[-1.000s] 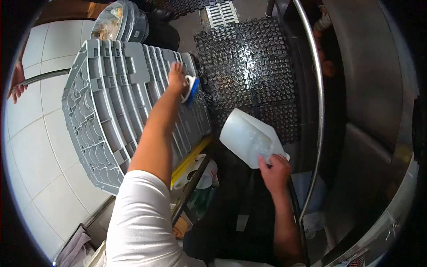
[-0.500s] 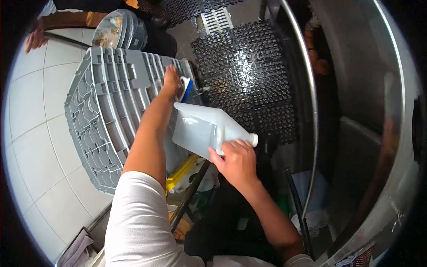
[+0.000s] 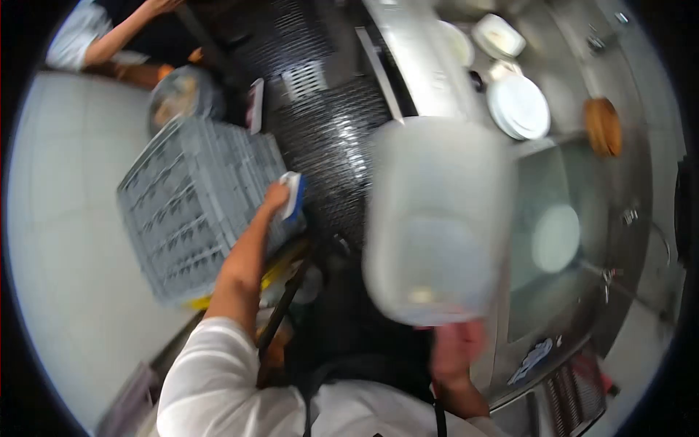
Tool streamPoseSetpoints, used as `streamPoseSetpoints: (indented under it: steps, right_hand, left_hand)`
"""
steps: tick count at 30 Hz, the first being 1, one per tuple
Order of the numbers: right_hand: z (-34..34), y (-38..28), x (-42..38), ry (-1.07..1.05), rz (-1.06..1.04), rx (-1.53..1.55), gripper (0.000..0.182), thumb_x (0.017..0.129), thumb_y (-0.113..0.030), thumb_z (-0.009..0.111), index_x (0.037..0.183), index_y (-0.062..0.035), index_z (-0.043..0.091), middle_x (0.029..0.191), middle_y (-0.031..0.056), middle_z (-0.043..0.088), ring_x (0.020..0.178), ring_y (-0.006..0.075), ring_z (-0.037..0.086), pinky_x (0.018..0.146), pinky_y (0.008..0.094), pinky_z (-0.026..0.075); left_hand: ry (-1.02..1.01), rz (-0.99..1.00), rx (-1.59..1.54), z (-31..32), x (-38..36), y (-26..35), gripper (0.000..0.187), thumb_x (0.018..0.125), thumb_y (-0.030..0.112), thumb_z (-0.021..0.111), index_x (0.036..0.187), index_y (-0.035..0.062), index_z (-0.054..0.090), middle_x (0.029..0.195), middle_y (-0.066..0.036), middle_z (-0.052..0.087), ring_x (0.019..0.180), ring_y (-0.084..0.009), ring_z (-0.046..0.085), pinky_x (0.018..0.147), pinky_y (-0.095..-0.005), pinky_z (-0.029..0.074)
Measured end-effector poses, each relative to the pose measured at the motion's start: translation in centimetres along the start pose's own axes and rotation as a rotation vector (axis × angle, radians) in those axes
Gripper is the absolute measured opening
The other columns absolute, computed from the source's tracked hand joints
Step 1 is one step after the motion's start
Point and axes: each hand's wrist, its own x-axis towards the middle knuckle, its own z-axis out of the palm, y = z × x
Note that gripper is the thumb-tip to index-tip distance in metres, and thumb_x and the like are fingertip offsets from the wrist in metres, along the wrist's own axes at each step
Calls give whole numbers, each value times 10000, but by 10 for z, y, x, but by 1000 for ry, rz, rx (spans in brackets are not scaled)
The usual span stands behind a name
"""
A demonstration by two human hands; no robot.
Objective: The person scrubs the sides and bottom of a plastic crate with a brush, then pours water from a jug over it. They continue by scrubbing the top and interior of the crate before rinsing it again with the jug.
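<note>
My left hand [image 3: 277,198] is closed around a scrub brush [image 3: 294,195] with a white back and blue bristles. It is at the right side of the grey plastic crates [image 3: 207,211]. A translucent white plastic jug [image 3: 440,211] is raised close to the camera, its outline blurred by motion. My right hand [image 3: 456,349] is at the jug's near end and grips it, though the jug hides most of the fingers.
To the right, a metal sink [image 3: 528,306] holds water and a round white plate [image 3: 556,238]. White plates [image 3: 518,105] and a brown oval object [image 3: 603,127] lie beyond it. Behind the crates are a clear bin [image 3: 182,98] and another person's arm [image 3: 127,36]. Black matting [image 3: 335,153] covers the floor.
The view has turned right, bringing the sink into sight. My right hand has lifted the jug up and rightward from beside the crates. My left hand still holds the brush there.
</note>
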Motion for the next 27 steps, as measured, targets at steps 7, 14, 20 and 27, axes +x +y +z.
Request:
streamPoseSetpoints:
  steps: [7,14,20,27]
  right_hand:
    - [-170,-7,32,539,107,-756,360,1035,-258,540,897,46,675,808,68,677,752,139,596,744,298,479]
    - [-291,75,66,492,251,-1206,415,1014,-337,572,984,48,724,897,112,733,758,208,679,744,352,537]
    - [-135,7,64,581,-359,-1055,156,941,-116,675,972,30,721,918,117,723,812,263,677,767,349,529]
    - [136,137,69,-221,26,-253,709,926,-271,677,1496,-17,340,1432,250,478,1250,357,539,1015,412,450]
  left_hand:
    - [113,55,-594,0,-86,108,416,885,200,462,1224,-5,590,1148,-301,649,1095,-454,616,948,-486,470]
    - [86,-79,-368,2,-167,189,491,886,320,530,1328,109,567,1067,-305,683,1021,-486,647,930,-544,486]
    - [124,-23,-286,-16,-204,220,430,892,263,567,1275,68,564,933,-299,695,879,-477,674,811,-567,514]
    - [248,203,-250,-34,-229,231,602,897,219,606,1422,7,403,846,-261,687,725,-455,677,665,-564,539]
